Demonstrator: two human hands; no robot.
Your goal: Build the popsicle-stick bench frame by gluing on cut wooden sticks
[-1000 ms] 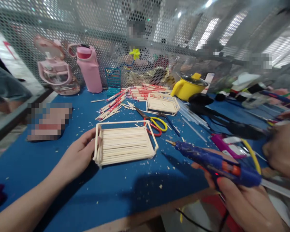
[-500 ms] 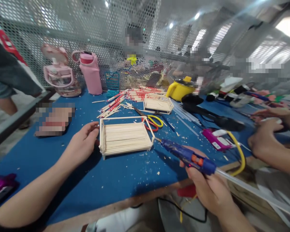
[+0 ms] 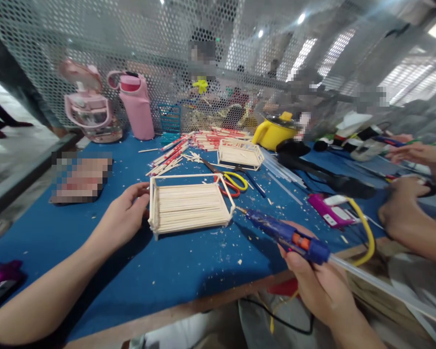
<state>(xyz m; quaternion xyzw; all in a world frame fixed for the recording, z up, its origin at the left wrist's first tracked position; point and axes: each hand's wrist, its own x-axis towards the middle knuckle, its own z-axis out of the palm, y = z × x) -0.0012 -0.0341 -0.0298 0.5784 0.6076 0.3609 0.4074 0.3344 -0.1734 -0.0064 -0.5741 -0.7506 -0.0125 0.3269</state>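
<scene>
A small frame of pale wooden sticks (image 3: 189,206) rests on the blue tabletop (image 3: 189,271). My left hand (image 3: 129,211) grips its left end, with the fingertips partly hidden behind it. In my right hand (image 3: 316,271) is a blue glue gun (image 3: 287,235), its tip close to the frame's right corner. A clear glue stick (image 3: 378,281) sticks out of the gun's back. Scissors with red and yellow handles (image 3: 236,182) lie just behind the frame. Farther back sits a second, smaller stick frame (image 3: 240,155).
Red and white sticks (image 3: 218,139) are piled at the back near a pink bottle (image 3: 138,109), a clear bottle (image 3: 90,114) and a yellow pot (image 3: 274,133). A phone-like object (image 3: 83,179) lies left. Another person's hands (image 3: 403,198) work at right beside a purple power block (image 3: 327,211).
The glue gun and my right hand have shifted slightly right in view, the tip still near the frame's corner. The other person's far hand has moved up and back.
</scene>
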